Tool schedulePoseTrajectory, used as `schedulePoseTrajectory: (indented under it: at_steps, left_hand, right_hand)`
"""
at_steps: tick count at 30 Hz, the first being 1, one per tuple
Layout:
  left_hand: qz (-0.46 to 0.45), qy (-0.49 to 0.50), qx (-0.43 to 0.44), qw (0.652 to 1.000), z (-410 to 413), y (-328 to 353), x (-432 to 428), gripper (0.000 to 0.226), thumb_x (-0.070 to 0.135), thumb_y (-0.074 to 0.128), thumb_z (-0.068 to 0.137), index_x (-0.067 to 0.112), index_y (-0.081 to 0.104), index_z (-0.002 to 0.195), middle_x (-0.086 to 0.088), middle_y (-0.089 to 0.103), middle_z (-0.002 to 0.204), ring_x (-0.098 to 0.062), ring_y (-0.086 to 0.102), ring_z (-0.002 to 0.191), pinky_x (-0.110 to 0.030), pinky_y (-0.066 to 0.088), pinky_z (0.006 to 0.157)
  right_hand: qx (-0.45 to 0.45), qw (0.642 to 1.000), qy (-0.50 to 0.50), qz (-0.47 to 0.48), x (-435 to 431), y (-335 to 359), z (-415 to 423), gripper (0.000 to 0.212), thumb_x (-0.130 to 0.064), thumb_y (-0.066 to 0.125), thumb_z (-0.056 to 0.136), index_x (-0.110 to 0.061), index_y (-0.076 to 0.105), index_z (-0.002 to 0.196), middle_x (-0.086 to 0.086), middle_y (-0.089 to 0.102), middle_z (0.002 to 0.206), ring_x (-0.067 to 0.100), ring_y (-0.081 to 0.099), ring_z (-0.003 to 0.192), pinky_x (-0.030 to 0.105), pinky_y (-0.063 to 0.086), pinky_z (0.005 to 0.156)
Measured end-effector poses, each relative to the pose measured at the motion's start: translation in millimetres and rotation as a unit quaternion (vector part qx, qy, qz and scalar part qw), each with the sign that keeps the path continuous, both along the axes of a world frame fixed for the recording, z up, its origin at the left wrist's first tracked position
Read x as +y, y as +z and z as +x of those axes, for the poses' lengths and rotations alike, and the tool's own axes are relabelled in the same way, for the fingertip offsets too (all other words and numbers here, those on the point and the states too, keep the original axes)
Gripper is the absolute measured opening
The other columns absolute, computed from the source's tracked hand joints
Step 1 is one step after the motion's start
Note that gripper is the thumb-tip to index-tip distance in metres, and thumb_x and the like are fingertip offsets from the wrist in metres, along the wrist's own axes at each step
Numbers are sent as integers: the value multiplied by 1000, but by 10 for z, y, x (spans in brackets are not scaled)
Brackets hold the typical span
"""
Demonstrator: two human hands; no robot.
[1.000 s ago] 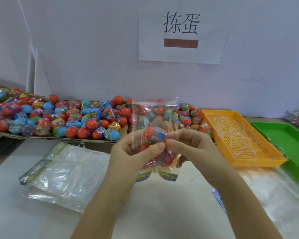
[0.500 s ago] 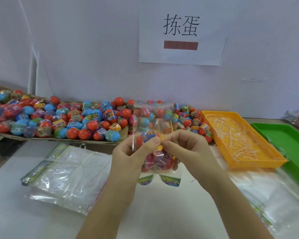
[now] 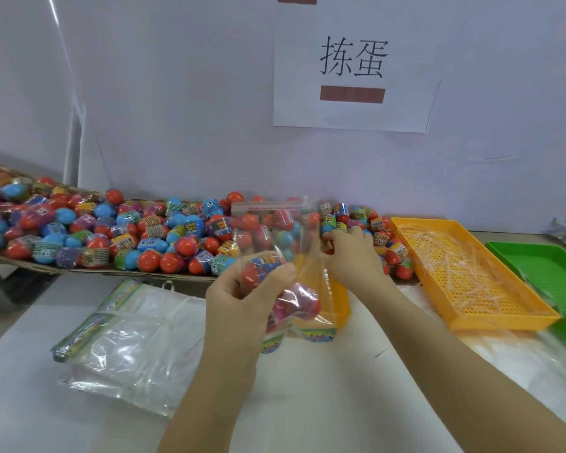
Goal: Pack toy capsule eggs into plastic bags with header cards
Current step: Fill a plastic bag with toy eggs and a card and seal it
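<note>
At the far left we saw a long heap of capsule eggs (image 3: pixel 118 237), red, blue and pink, lying on a flat sheet of cardboard (image 3: pixel 89 272) against the white wall. In front of it, on the white table (image 3: pixel 307 403), lay a stack of empty bags (image 3: pixel 128 348), clear, with printed header cards (image 3: pixel 89 328) along its left edge.

Near the middle the left hand (image 3: pixel 242 305) was raised above the table with its fingers wrapped round the lower part of a clear plastic bag (image 3: pixel 272 230). The thumb pressed a red and blue egg (image 3: pixel 257 271) through the film. The bag stood with its open mouth upward and its own header card (image 3: pixel 314 331) hanging at the bottom, and we could make out a pink egg (image 3: pixel 294 304) lower down inside it.

Just right of the bag the right hand (image 3: pixel 350 256) reached into the right end of the heap, its fingers bent over the eggs there. We could not tell whether they had closed on one. Above it a paper sign (image 3: pixel 353 67) with two printed characters hung on the wall.

Further right sat an orange tray (image 3: pixel 504 322) with a perforated floor and thin clear strips scattered in it. Close beside that sat a green tray (image 3: pixel 556 279), cut off by the frame edge.
</note>
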State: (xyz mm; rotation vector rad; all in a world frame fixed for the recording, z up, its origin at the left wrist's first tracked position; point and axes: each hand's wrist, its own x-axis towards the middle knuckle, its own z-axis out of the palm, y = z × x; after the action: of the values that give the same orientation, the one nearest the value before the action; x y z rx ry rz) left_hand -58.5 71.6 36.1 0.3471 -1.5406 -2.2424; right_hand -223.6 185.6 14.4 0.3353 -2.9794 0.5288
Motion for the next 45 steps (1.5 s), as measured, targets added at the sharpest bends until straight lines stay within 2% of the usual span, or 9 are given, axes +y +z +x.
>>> schedulePoseTrajectory:
  at_steps: [6,9,12,17,20,24,28,34,45]
  left_hand:
    - [12,-22,-8,1000,-17,-7,11,37,32,79,51,16,76,84,-15,74,82,-25,73,69,-30,58,52]
    - [0,-21,2,1000,-13,0,11,32,30,78,53,17,76,82,-13,74,80,-25,73,69,-28,57,53]
    - [-52,-14,10,999,-11,-14,25,25,28,79,57,21,75,81,-4,75,76,-18,73,69,-25,57,54]
    - [-99,-3,-6,995,-22,-66,67,29,16,82,68,23,73,94,2,75,84,-13,73,77,-23,58,59]
    - [-110,-6,-6,994,-24,-78,66,31,17,82,66,23,73,96,2,75,86,-14,73,79,-24,59,61]
    - [-121,-6,-4,993,-21,-70,73,43,30,82,56,21,73,97,0,75,87,-16,73,81,-30,61,64]
    - [-131,-2,7,991,-6,-61,89,43,36,79,51,24,73,93,4,73,84,-13,73,76,-23,58,59]
    - [-135,-3,16,991,-4,-52,104,40,34,80,53,24,72,90,9,72,82,-8,71,75,-19,55,57]
    - [-103,-42,33,993,16,-29,160,37,36,79,50,26,75,85,6,75,83,-9,72,76,-17,53,56]
  right_hand:
    - [122,989,-13,87,-104,-79,-25,27,-11,53,89,-9,55,116,14,49,121,32,42,114,39,36,91]
    - [185,971,-19,-149,-18,-64,77,25,-20,57,89,-17,62,113,7,57,113,25,48,107,36,39,89]
    - [108,881,12,-461,128,135,240,20,-24,68,87,-32,63,104,-5,65,103,12,59,97,35,52,88]
    - [73,767,107,-629,305,648,539,29,-16,72,82,-30,66,107,3,73,97,24,68,95,29,57,77]
    - [105,776,193,-591,370,921,740,37,-20,75,72,-27,57,103,-2,73,86,15,68,82,23,54,73]
    - [139,880,257,-373,415,1011,932,21,-42,68,68,-43,63,89,-23,66,89,5,60,95,21,42,90]
    - [146,930,241,-234,381,999,963,20,-50,63,72,-58,56,89,-34,61,91,3,47,110,26,23,100]
    - [161,945,248,-138,370,998,956,13,-55,57,71,-53,52,83,-42,52,96,-18,37,103,24,13,84]
    - [124,947,279,-102,351,955,935,22,-35,54,87,-49,69,79,-24,42,126,0,26,119,28,8,100]
